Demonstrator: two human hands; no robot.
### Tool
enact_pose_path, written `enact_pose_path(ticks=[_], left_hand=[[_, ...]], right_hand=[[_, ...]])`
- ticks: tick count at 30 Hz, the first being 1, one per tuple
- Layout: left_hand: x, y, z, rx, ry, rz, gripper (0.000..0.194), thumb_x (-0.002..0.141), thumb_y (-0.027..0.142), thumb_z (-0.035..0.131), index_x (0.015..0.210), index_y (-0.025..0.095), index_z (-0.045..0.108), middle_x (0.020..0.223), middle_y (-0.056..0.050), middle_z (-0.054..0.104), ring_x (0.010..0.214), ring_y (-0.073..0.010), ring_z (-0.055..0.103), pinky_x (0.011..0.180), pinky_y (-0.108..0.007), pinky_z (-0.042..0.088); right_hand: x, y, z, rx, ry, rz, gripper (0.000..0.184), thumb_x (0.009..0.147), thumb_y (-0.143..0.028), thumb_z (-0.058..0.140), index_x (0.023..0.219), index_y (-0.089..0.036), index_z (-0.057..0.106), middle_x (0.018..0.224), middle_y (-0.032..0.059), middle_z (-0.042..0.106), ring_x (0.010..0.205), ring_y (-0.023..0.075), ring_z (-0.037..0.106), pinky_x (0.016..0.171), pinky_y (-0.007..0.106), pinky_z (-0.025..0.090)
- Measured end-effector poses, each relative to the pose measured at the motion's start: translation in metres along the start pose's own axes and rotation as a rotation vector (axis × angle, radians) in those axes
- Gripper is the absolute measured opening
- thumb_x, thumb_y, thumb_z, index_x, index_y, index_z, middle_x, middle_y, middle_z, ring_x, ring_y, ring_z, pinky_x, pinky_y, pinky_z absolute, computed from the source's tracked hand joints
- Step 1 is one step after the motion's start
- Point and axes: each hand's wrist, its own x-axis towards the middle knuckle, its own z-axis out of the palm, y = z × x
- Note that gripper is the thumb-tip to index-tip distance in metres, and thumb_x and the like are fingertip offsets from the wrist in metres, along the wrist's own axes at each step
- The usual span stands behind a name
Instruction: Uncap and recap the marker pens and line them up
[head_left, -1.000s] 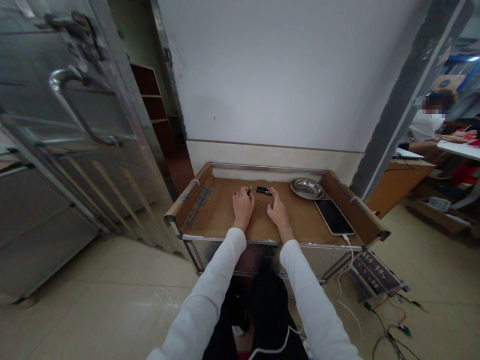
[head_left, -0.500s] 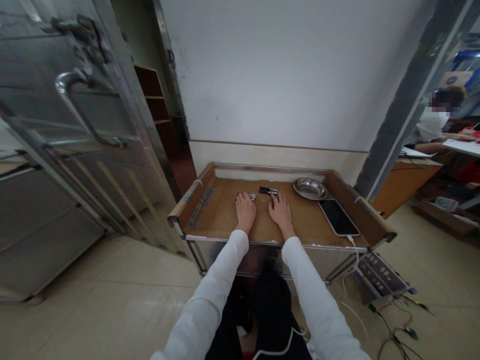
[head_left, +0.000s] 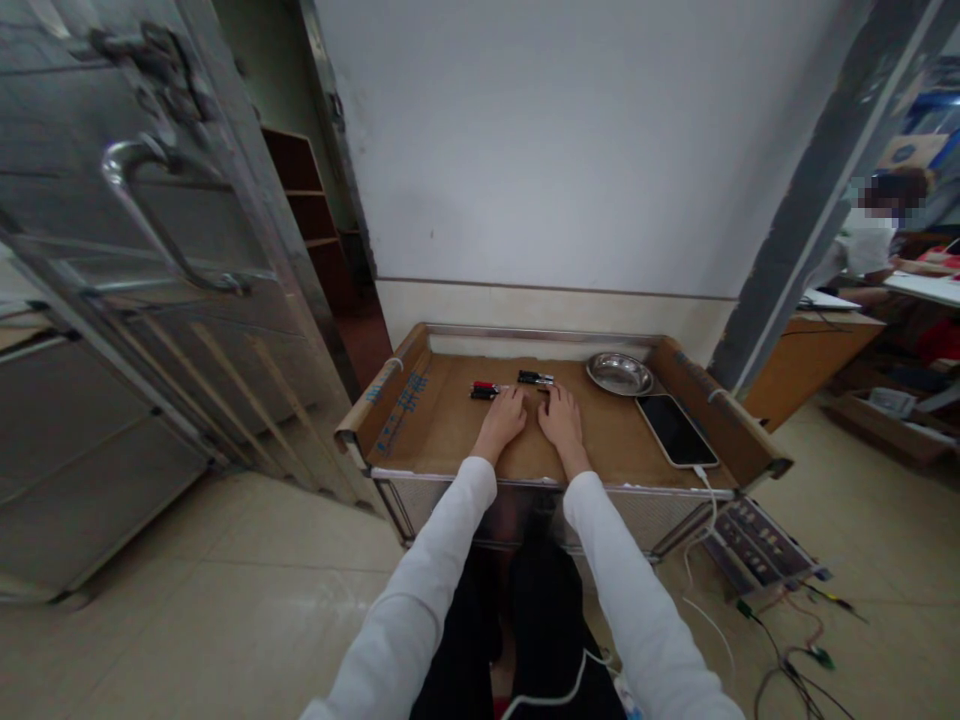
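On the cardboard-lined tray top [head_left: 450,440], my left hand [head_left: 504,422] rests palm down, fingers stretched forward. Its fingertips are beside the silvery ends of a small group of thin pieces, one red [head_left: 483,386] and others black [head_left: 482,395]; their exact kind is too small to make out. My right hand [head_left: 562,418] lies palm down to the right, fingers extended. Just beyond its fingertips is a second group, black pieces with silvery ends [head_left: 534,377]. A tiny dark bit shows by the right fingertips. I see nothing held in either hand, though the palms are hidden.
A round metal dish [head_left: 619,374] stands at the back right. In front of it lies a phone [head_left: 677,430] with a white cable [head_left: 709,510] running off the edge. A metal-cased device [head_left: 761,545] with wires is on the floor. Another person [head_left: 874,235] sits far right.
My left hand has slid right, off the red and black pieces it was covering, so they show more. My right hand has stayed nearly in place, its fingers drawn slightly back.
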Motion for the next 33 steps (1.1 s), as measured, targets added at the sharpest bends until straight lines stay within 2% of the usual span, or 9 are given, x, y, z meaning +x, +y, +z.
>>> enact_pose_path(ticks=[5, 10, 13, 16, 24, 33], left_hand=[[0.005, -0.003, 0.006, -0.003, -0.023, -0.022, 0.018, 0.089, 0.013, 0.042, 0.103, 0.014, 0.054, 0.106, -0.012, 0.06, 0.105, -0.0218, 0.056, 0.096, -0.037, 0.043], [0.012, 0.001, 0.008, 0.091, 0.039, -0.08, 0.024, 0.09, 0.009, 0.038, 0.108, 0.011, 0.053, 0.109, -0.015, 0.058, 0.105, -0.0234, 0.054, 0.094, -0.038, 0.043], [0.017, 0.004, 0.011, 0.199, 0.087, -0.131, 0.026, 0.09, 0.008, 0.034, 0.102, 0.01, 0.057, 0.112, -0.018, 0.056, 0.106, -0.0272, 0.051, 0.093, -0.043, 0.043], [0.021, 0.005, 0.014, 0.235, 0.078, -0.135, 0.027, 0.09, 0.009, 0.034, 0.099, 0.012, 0.059, 0.11, -0.017, 0.056, 0.105, -0.0284, 0.05, 0.091, -0.045, 0.042], [0.02, 0.006, 0.009, 0.191, -0.025, -0.102, 0.025, 0.092, 0.018, 0.038, 0.104, 0.017, 0.06, 0.113, -0.012, 0.057, 0.108, -0.027, 0.047, 0.094, -0.043, 0.038], [0.019, 0.005, 0.005, 0.139, -0.031, -0.089, 0.02, 0.091, 0.027, 0.046, 0.105, 0.022, 0.06, 0.116, -0.009, 0.054, 0.109, -0.0256, 0.045, 0.094, -0.041, 0.036]], right_hand=[[0.0, -0.001, -0.002, -0.093, -0.058, 0.005, 0.028, 0.086, -0.018, 0.043, 0.106, -0.014, 0.061, 0.111, 0.0154, 0.061, 0.103, 0.0248, 0.051, 0.09, 0.038, 0.039], [0.002, -0.004, -0.007, -0.151, -0.057, 0.0, 0.021, 0.086, -0.018, 0.045, 0.095, -0.016, 0.064, 0.1, 0.0149, 0.061, 0.096, 0.0248, 0.05, 0.086, 0.037, 0.039], [0.003, -0.005, -0.009, -0.175, -0.077, 0.01, 0.021, 0.087, -0.018, 0.045, 0.094, -0.016, 0.064, 0.1, 0.015, 0.061, 0.096, 0.0254, 0.05, 0.085, 0.038, 0.038], [0.003, -0.006, -0.011, -0.186, -0.088, 0.017, 0.022, 0.088, -0.018, 0.044, 0.095, -0.015, 0.064, 0.102, 0.0156, 0.061, 0.097, 0.0254, 0.05, 0.085, 0.038, 0.037], [0.003, -0.01, -0.017, -0.227, -0.131, 0.039, 0.023, 0.091, -0.02, 0.042, 0.099, -0.015, 0.064, 0.106, 0.0137, 0.062, 0.099, 0.0232, 0.05, 0.086, 0.035, 0.035], [0.001, -0.013, -0.021, -0.256, -0.149, 0.046, 0.023, 0.092, -0.02, 0.042, 0.101, -0.015, 0.063, 0.107, 0.0125, 0.061, 0.1, 0.0228, 0.05, 0.085, 0.033, 0.034]])
